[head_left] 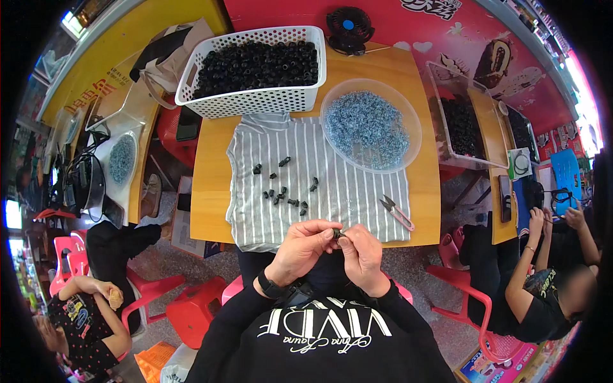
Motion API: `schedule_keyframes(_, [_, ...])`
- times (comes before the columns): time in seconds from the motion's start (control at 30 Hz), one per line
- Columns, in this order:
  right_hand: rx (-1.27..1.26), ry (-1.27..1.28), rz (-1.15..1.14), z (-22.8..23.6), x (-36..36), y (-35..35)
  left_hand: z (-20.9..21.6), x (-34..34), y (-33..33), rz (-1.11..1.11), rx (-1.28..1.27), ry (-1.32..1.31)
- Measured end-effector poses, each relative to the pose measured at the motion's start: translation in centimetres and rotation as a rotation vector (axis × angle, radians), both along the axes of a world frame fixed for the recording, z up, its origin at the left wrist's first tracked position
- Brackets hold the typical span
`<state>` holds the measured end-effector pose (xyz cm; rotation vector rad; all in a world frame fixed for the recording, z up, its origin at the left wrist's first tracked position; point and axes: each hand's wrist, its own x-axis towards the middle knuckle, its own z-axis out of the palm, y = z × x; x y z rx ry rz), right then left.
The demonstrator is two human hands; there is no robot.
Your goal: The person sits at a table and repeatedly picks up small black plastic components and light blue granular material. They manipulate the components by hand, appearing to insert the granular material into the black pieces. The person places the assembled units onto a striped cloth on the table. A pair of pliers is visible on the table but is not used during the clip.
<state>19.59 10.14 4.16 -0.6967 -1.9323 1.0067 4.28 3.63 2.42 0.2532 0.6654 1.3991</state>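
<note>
A small dark piece (336, 233), mostly masked by the grip, sat by the table's (212, 172) near edge, left hand (302, 250) and right hand (364, 257) both pinching it at the fingertips! Ahead, loose black parts (292, 202) dotted the striped cloth (357, 201); snips (401, 217) lay rightward; a loaded white basket (255, 104) and round tub (414, 142) crowded the far side.
</note>
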Motion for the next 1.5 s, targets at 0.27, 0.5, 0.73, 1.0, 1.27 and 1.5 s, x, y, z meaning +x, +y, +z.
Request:
schedule_keyframes(0.27, [0.106, -0.067, -0.013, 0.5, 0.0, 0.1, 0.1, 0.3, -0.1, 0.026, 0.014, 0.0])
schedule_keyframes(0.5, [0.038, -0.067, 0.052, 0.9, 0.2, 0.2, -0.1, 0.0, 0.0, 0.026, 0.127, 0.15])
schedule_keyframes(0.73, [0.036, -0.086, 0.031, 0.8, 0.3, -0.1, -0.1, 0.6, -0.4, 0.083, 0.126, 0.353])
schedule_keyframes(1.0, [-0.234, 0.04, 0.159, -0.1, 0.6, 0.6, -0.1, -0.1, -0.1, -0.003, 0.069, 0.168])
schedule_keyframes(1.27, [-0.429, 0.132, 0.176, -0.3, 1.0, 0.9, -0.9, -0.8, 0.0, -0.098, 0.072, -0.025])
schedule_keyframes(1.5, [-0.357, 0.098, 0.141, 0.1, 1.0, 0.8, -0.5, -1.0, 0.2, -0.112, 0.018, -0.067])
